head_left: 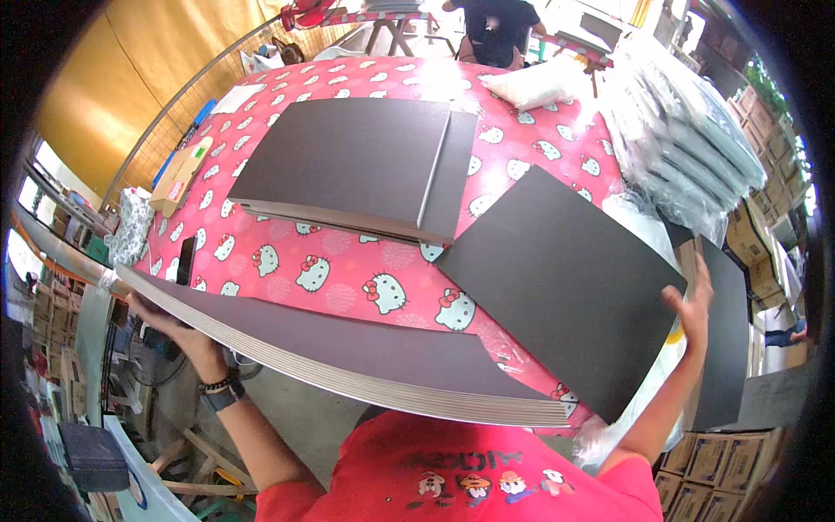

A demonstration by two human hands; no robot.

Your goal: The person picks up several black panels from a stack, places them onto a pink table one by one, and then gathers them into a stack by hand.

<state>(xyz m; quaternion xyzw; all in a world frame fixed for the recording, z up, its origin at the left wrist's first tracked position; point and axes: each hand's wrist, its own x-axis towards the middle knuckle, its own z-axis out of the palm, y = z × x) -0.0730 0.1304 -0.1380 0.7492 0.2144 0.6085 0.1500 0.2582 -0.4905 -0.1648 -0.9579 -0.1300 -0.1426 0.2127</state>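
Note:
A stack of dark panels with pale layered edges [348, 335] lies along the near side of the table. My left hand [178, 335] is against its outer edge near the left end, fingers stretched out and partly hidden behind the wrist side. At the right, a dark rectangular panel [565, 278] lies angled across the table. My right hand [693, 304] rests along that panel's right edge, with its fingers extended and thumb apart. Another stack of dark panels [348, 157] sits in the middle, and a narrow strip [433, 170] lies across its top.
The table wears a pink patterned cover [335, 283]. A phone [186, 261] and a cardboard box [180, 177] lie at the left. Plastic-wrapped bundles [687, 130] are piled at the far right. Cartons [718, 470] stand below. Beyond the table is another person [493, 30].

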